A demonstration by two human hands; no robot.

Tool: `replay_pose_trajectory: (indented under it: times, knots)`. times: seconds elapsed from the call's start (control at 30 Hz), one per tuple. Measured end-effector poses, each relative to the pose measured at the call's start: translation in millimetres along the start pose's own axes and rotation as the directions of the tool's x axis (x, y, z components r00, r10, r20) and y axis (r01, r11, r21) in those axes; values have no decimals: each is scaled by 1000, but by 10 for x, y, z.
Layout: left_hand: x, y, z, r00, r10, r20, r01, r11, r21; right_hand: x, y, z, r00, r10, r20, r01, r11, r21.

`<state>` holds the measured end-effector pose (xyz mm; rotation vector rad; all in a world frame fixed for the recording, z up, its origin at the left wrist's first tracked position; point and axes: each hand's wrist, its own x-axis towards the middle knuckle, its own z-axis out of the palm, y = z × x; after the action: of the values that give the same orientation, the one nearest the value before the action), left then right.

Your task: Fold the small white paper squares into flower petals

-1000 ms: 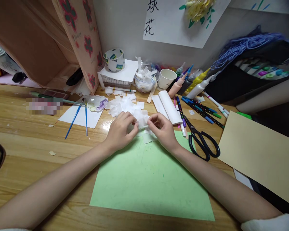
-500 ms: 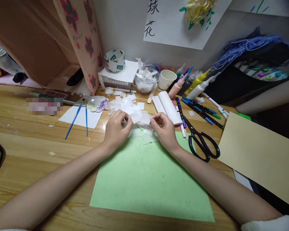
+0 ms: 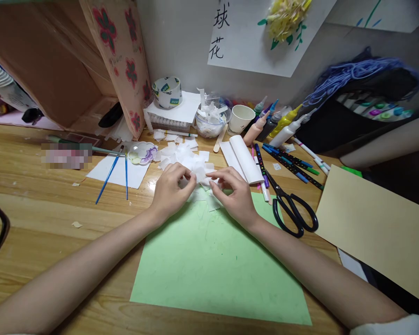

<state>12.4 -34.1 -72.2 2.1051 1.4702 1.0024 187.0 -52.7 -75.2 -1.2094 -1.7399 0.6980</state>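
Observation:
A heap of torn white paper pieces (image 3: 183, 156) lies at the far edge of a green sheet (image 3: 216, 265). My left hand (image 3: 171, 188) is closed in a pinch at a thin white paper piece, whose outline blends with the heap behind. My right hand (image 3: 235, 193) hovers opposite, thumb and forefinger apart, nothing visible between them. Its fingertips are close to the paper pieces. A rolled white paper (image 3: 245, 160) rests just beyond my right hand, and black-handled scissors (image 3: 289, 209) lie to its right.
Behind the heap stand a tape roll (image 3: 167, 93), a clear bowl of paper scraps (image 3: 212, 122), a paper cup (image 3: 241, 118) and several paint bottles (image 3: 254, 131). Paintbrushes (image 3: 109, 174) lie on the left. Markers (image 3: 293, 160) and a tan board (image 3: 377, 232) are on the right.
The white paper piece stretched between both hands is no longer spread there. My right thumb and forefinger have parted, while my left hand keeps its pinch.

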Motion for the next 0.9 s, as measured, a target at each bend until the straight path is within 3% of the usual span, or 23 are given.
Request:
replay_pose_trajectory:
  times: [0.3,0.9]
  knots:
    - [9,9,-31,977,145,156,-136,988,-68,-8,29,13,998,-40,53,38,999,36]
    - [-3,4,-9,994,103,35,-100,990,-96,6,54,24,994,4,106,-15,995,102]
